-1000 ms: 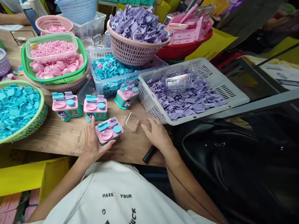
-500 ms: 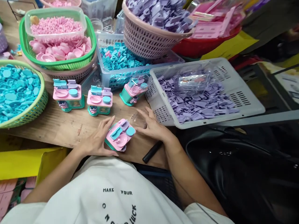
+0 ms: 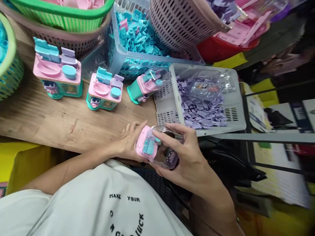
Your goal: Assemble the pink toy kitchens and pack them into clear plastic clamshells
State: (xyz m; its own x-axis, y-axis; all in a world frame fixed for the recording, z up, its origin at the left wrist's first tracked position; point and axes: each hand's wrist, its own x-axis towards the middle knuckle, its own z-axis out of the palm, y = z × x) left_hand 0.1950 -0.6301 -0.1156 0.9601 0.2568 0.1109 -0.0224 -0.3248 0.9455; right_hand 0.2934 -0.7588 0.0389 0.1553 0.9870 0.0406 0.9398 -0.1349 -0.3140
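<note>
Left hand [image 3: 129,142] has its grip wrapped round a small pink-and-teal plastic toy kitchen [image 3: 147,146]. Right hand [image 3: 187,157] pinches a clear plastic cover [image 3: 166,149] against it, just off the wooden surface [image 3: 61,121].

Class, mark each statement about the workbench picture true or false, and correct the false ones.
1. Both hands hold one pink toy at the bench edge. True.
2. The right hand presses a clear cover against that toy. True.
3. The white crate holds turquoise parts. False: it holds purple parts; the turquoise parts lie in the blue crate.
4. Five finished toys stand on the bench. False: three are there, one of them tipped against the white crate.
5. The left hand lies flat on the bench, empty. False: it grips the toy.
</note>
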